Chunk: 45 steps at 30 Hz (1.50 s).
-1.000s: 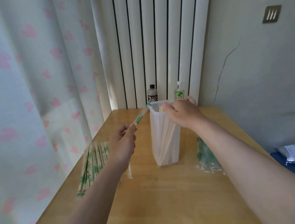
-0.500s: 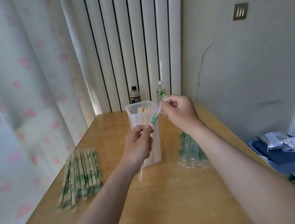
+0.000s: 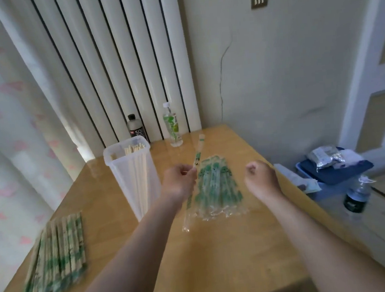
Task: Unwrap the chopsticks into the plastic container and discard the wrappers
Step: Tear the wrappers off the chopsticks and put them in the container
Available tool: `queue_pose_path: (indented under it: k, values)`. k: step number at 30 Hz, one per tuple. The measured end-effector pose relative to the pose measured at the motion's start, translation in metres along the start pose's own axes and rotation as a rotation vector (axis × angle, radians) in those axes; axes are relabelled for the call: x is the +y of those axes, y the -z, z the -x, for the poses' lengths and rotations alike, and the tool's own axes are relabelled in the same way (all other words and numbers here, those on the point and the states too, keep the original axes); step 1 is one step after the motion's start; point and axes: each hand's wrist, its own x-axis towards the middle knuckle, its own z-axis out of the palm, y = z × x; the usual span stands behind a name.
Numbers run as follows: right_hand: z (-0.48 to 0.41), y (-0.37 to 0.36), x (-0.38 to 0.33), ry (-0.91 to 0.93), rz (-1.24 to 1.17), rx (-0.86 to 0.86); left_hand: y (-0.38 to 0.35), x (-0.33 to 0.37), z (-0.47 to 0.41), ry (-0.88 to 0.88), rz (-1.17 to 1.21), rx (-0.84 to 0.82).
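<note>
Right hand (image 3: 260,178) has released the wrapper (image 3: 198,156) and drawn clear to the right, fingers curled on nothing. Left hand (image 3: 177,185) alone pinches the empty wrapper, which slants above the discarded wrapper pile (image 3: 217,188). Bare chopsticks (image 3: 134,148) stand in the plastic container (image 3: 121,180), just left of that hand.
</note>
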Motion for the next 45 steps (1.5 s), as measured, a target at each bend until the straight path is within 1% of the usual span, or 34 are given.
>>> queue_pose_path:
  k: [3, 7, 11, 17, 22, 29, 33, 36, 38, 40, 45]
  values:
    - [0.008, -0.011, 0.031, -0.009, 0.131, -0.029, -0.019, -0.005, -0.031, 0.011, -0.137, 0.019]
    - [0.011, -0.017, 0.036, 0.045, 0.245, -0.042, -0.041, -0.017, -0.062, 0.003, -0.309, 0.022]
    - [0.009, -0.017, 0.038, 0.046, 0.226, -0.054, -0.058, -0.028, -0.077, 0.011, -0.449, 0.011]
    - [0.005, -0.018, 0.041, 0.023, 0.221, -0.076, -0.072, -0.033, -0.083, -0.013, -0.552, -0.007]
    - [0.003, -0.019, 0.042, 0.024, 0.222, -0.08, -0.074, -0.034, -0.083, -0.017, -0.528, -0.018]
    - [0.003, -0.017, 0.043, 0.015, 0.174, -0.077, -0.061, -0.029, -0.067, -0.08, -0.518, -0.042]
    - [0.007, -0.01, 0.035, -0.042, 0.108, -0.108, -0.041, -0.026, -0.04, -0.157, -0.522, -0.112]
    - [0.014, -0.007, 0.019, -0.066, 0.143, -0.123, -0.02, -0.03, -0.021, -0.182, -0.473, -0.153]
    - [0.021, -0.009, 0.0, -0.02, 0.142, -0.109, -0.005, -0.031, -0.011, -0.175, -0.439, -0.135]
    - [0.033, -0.016, -0.023, 0.06, 0.128, -0.132, 0.011, -0.03, -0.001, -0.187, -0.428, -0.114]
    - [0.075, -0.044, -0.077, 0.224, 0.033, -0.276, 0.055, -0.039, 0.021, -0.244, -0.441, -0.05]
